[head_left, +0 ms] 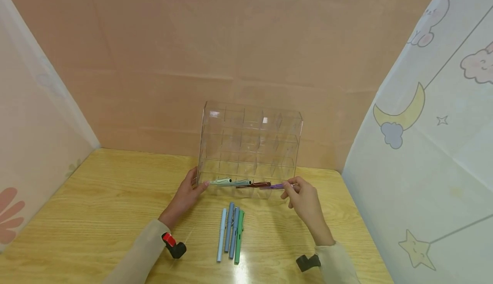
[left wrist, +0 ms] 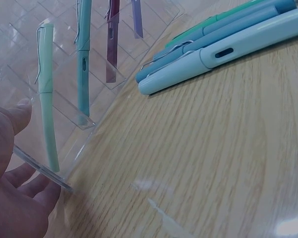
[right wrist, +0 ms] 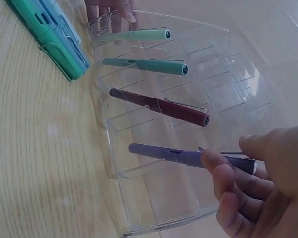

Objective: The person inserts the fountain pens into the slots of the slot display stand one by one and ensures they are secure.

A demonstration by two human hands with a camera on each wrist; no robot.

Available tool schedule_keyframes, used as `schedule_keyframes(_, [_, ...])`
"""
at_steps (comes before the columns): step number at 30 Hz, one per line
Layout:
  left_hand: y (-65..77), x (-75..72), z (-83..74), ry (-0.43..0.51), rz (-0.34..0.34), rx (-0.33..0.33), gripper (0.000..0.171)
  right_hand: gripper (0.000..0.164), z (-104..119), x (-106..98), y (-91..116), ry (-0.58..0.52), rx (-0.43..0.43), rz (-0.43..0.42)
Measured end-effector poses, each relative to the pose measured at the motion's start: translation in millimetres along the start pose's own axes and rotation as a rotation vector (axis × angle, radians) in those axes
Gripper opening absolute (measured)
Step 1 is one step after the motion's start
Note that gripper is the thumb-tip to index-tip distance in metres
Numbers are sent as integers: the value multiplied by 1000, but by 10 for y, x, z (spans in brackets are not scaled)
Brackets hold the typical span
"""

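Observation:
A clear plastic pen rack (head_left: 250, 146) with rows of small compartments stands at the back of the table. My left hand (head_left: 188, 193) grips its lower left side wall, thumb in front and fingers behind. My right hand (right wrist: 260, 183) pinches a purple pen (right wrist: 164, 151) near its cap end, at the right of the lowest row; the pen's other end lies inside the rack. To the left in that row stand a dark red pen (right wrist: 179, 111), a teal pen (right wrist: 161, 66) and a mint green pen (left wrist: 46, 79), the mint one nearest my left thumb.
On the table (head_left: 127, 207) in front of the rack lie a pale blue pen (head_left: 221, 234), two darker blue pens (head_left: 229, 227) and a green pen (head_left: 239, 237), side by side. A brown sheet (head_left: 165, 52) hangs behind the rack. Patterned sheets (head_left: 431, 168) enclose the sides.

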State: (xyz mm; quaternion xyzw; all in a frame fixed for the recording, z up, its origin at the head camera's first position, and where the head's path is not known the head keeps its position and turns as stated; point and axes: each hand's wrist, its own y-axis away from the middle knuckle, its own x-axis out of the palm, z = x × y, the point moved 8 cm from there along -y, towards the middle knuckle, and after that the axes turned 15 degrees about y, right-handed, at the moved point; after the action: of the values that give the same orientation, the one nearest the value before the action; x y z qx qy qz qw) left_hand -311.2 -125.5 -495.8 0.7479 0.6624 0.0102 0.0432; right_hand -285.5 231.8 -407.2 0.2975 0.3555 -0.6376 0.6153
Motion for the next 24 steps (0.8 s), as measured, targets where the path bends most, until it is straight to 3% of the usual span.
schedule_keyframes(24, [-13,-1,13,4,0,5,79,35,-85,147,-48,-45,36,9])
